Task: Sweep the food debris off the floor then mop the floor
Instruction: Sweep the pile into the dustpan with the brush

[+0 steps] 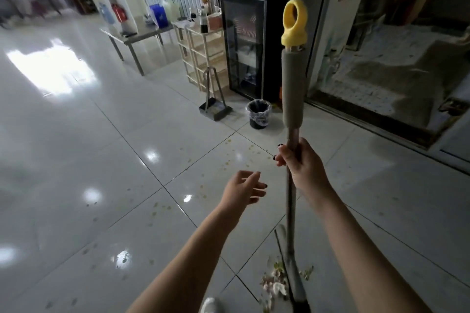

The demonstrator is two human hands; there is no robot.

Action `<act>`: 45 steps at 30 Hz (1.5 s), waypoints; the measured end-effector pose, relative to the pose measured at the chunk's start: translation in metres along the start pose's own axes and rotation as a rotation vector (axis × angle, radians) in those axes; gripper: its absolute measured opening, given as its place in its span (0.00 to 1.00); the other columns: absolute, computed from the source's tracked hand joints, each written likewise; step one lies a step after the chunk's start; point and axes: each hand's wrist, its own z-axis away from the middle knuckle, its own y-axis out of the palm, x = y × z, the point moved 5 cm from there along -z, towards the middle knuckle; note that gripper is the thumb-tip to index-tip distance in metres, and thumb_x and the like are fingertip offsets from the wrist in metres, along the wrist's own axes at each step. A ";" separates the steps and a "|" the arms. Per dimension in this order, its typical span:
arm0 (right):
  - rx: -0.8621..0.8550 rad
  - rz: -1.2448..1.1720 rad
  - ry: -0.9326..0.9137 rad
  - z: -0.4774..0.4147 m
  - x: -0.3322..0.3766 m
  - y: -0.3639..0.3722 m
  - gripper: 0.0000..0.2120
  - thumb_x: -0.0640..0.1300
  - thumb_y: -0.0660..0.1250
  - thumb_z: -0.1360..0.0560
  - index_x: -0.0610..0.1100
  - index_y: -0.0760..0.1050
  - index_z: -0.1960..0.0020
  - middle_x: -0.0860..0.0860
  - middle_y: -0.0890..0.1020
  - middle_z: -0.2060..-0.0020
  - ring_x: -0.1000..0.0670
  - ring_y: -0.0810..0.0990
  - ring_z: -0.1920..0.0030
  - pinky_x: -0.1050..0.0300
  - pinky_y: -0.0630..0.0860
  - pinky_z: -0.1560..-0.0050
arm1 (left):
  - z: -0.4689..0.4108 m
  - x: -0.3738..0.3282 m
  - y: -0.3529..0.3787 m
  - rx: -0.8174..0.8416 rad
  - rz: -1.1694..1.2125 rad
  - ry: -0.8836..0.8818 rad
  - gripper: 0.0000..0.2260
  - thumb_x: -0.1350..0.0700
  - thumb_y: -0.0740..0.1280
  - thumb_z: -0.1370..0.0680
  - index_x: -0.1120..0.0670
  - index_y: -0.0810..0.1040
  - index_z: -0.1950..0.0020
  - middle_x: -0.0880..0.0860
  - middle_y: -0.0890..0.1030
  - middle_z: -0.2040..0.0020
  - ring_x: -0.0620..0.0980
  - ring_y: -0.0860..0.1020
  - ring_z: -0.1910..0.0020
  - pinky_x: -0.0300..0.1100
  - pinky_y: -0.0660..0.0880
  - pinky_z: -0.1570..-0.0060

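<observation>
My right hand (300, 160) is shut on the shaft of a broom handle (293, 89), just below its grey foam grip and yellow ring cap. The handle stands nearly upright in front of me. Its lower end (295, 282) meets the floor by my feet, where pale scraps of debris (273, 279) lie. My left hand (244, 189) hovers open to the left of the shaft, fingers apart, holding nothing. Small yellowish crumbs (203, 185) are scattered across the glossy white tiles ahead. A metal dustpan (215, 109) stands by the shelves.
A small black bin with a liner (259, 114) sits beside a dark glass cabinet (244, 46). Wooden shelves (201, 53) and a low metal table (134, 35) line the far wall. A sliding door track (368, 124) runs along the right. Wide open floor spreads left.
</observation>
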 end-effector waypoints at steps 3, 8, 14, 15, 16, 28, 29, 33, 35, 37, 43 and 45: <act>0.004 0.015 -0.017 -0.014 -0.001 0.021 0.11 0.59 0.58 0.28 0.52 0.69 0.56 0.54 0.79 0.66 0.65 0.78 0.65 0.77 0.71 0.62 | -0.010 -0.010 -0.036 -0.042 -0.021 0.070 0.05 0.54 0.61 0.20 0.54 0.72 0.48 0.53 0.82 0.58 0.47 0.80 0.61 0.39 0.76 0.59; -0.027 0.040 -0.005 -0.062 -0.011 0.053 0.08 0.54 0.59 0.24 0.50 0.68 0.57 0.54 0.76 0.67 0.65 0.76 0.67 0.74 0.72 0.63 | -0.050 -0.038 -0.091 -0.050 0.019 0.164 0.03 0.56 0.61 0.21 0.53 0.73 0.51 0.53 0.82 0.58 0.48 0.79 0.62 0.38 0.75 0.60; -0.041 0.098 0.010 -0.144 -0.001 0.113 0.07 0.49 0.59 0.22 0.49 0.68 0.57 0.52 0.74 0.67 0.64 0.75 0.69 0.74 0.72 0.65 | -0.112 -0.107 -0.175 -0.041 0.044 0.307 0.02 0.58 0.61 0.21 0.54 0.73 0.50 0.53 0.81 0.57 0.48 0.79 0.60 0.39 0.74 0.58; -0.048 0.107 0.004 -0.158 0.003 0.126 0.07 0.49 0.59 0.21 0.49 0.68 0.57 0.52 0.74 0.67 0.64 0.75 0.70 0.74 0.72 0.66 | -0.124 -0.121 -0.192 -0.050 0.050 0.331 0.02 0.59 0.61 0.21 0.55 0.73 0.50 0.53 0.81 0.57 0.48 0.79 0.60 0.39 0.74 0.59; -0.056 0.115 -0.007 -0.171 0.007 0.139 0.07 0.49 0.59 0.22 0.49 0.68 0.57 0.52 0.74 0.67 0.64 0.74 0.70 0.74 0.72 0.66 | -0.136 -0.134 -0.208 -0.055 0.054 0.358 0.02 0.59 0.61 0.21 0.55 0.73 0.50 0.53 0.81 0.57 0.48 0.79 0.60 0.39 0.74 0.59; -0.015 0.194 -0.052 -0.322 0.025 0.258 0.05 0.52 0.59 0.22 0.51 0.67 0.52 0.53 0.74 0.67 0.58 0.76 0.67 0.70 0.71 0.68 | -0.261 -0.194 -0.345 -0.166 0.174 0.435 0.03 0.55 0.62 0.21 0.51 0.75 0.50 0.52 0.82 0.57 0.43 0.81 0.62 0.36 0.76 0.62; -0.012 0.191 -0.047 -0.332 0.024 0.264 0.06 0.53 0.59 0.22 0.51 0.67 0.52 0.54 0.74 0.66 0.56 0.75 0.67 0.68 0.72 0.68 | -0.270 -0.197 -0.351 -0.167 0.164 0.432 0.03 0.55 0.62 0.21 0.51 0.75 0.50 0.52 0.82 0.56 0.44 0.81 0.61 0.36 0.76 0.61; -0.037 0.144 -0.035 -0.389 0.004 0.291 0.05 0.51 0.60 0.22 0.53 0.67 0.56 0.53 0.74 0.67 0.49 0.74 0.66 0.51 0.75 0.63 | -0.323 -0.213 -0.384 -0.185 0.142 0.423 0.04 0.57 0.61 0.20 0.53 0.75 0.49 0.53 0.82 0.55 0.47 0.81 0.59 0.37 0.77 0.60; -0.040 0.122 -0.021 -0.426 -0.004 0.303 0.05 0.51 0.60 0.22 0.52 0.67 0.56 0.49 0.75 0.66 0.46 0.74 0.66 0.47 0.75 0.62 | -0.354 -0.231 -0.398 -0.194 0.123 0.423 0.04 0.59 0.61 0.20 0.53 0.74 0.49 0.54 0.81 0.55 0.48 0.80 0.59 0.38 0.77 0.59; -0.045 0.097 0.006 -0.465 -0.008 0.315 0.06 0.51 0.60 0.22 0.50 0.67 0.55 0.45 0.74 0.65 0.46 0.73 0.66 0.47 0.73 0.62 | -0.384 -0.254 -0.410 -0.200 0.097 0.419 0.04 0.59 0.61 0.20 0.54 0.74 0.49 0.55 0.81 0.55 0.48 0.80 0.59 0.40 0.76 0.58; -0.044 0.122 -0.020 -0.559 -0.009 0.368 0.11 0.51 0.58 0.21 0.42 0.67 0.49 0.50 0.73 0.67 0.51 0.73 0.68 0.66 0.69 0.70 | -0.463 -0.301 -0.438 -0.194 0.078 0.453 0.04 0.58 0.61 0.21 0.54 0.74 0.48 0.53 0.81 0.56 0.47 0.80 0.59 0.39 0.76 0.58; -0.016 0.103 -0.005 -0.584 -0.010 0.387 0.13 0.50 0.58 0.21 0.39 0.67 0.47 0.48 0.73 0.67 0.49 0.73 0.66 0.58 0.71 0.66 | -0.488 -0.308 -0.451 -0.192 0.085 0.446 0.04 0.59 0.61 0.21 0.53 0.74 0.49 0.53 0.81 0.55 0.47 0.80 0.58 0.41 0.76 0.57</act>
